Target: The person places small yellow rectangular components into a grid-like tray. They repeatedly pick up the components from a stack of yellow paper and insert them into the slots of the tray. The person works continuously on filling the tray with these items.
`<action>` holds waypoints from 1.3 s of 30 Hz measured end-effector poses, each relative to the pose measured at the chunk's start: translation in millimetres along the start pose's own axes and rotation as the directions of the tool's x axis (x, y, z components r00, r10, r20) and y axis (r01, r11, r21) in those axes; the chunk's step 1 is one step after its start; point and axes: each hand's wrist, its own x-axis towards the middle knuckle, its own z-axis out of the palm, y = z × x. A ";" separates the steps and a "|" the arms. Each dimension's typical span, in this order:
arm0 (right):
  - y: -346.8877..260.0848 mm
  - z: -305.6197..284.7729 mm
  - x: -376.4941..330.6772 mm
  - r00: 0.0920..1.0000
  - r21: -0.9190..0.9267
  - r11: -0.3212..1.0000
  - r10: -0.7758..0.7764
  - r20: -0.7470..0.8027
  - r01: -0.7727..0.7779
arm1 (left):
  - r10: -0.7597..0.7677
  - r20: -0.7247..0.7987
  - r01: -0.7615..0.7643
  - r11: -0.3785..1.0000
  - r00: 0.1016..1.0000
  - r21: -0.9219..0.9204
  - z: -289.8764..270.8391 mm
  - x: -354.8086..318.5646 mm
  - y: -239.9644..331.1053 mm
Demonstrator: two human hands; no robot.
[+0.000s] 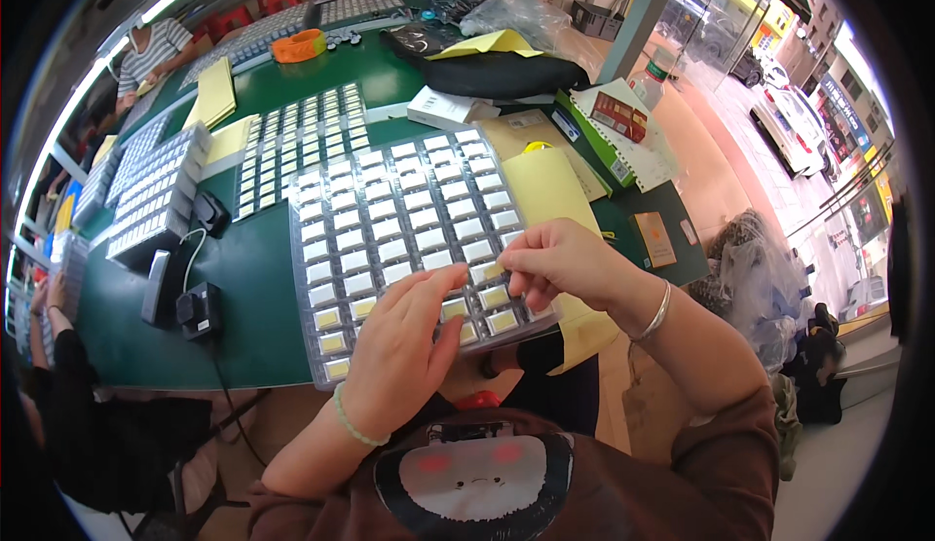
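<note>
A clear plastic tray [304,249] with a grid of small white square parts lies on the green table in front of me, its near edge over the table's rim. My left hand [401,341] rests flat on the tray's near rows, fingers spread over parts that carry yellow labels. My right hand [560,261] is at the tray's right near corner, thumb and fingers pinched on a small yellow label. A yellow sheet [553,190] lies under the right side of the tray.
A second tray of white parts [297,142] lies further back, with stacked trays [151,195] at the left. Black adapters with a cable [198,309] sit left of my tray. Boxes, a black bag [502,74] and other seated people ring the table.
</note>
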 end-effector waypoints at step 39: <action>0.5 22.5 -2.9 0.990 -0.040 0.998 0.033 -0.135 -0.039 | -0.009 0.162 -0.031 0.968 0.987 0.248 19.3 -1.5 -5.3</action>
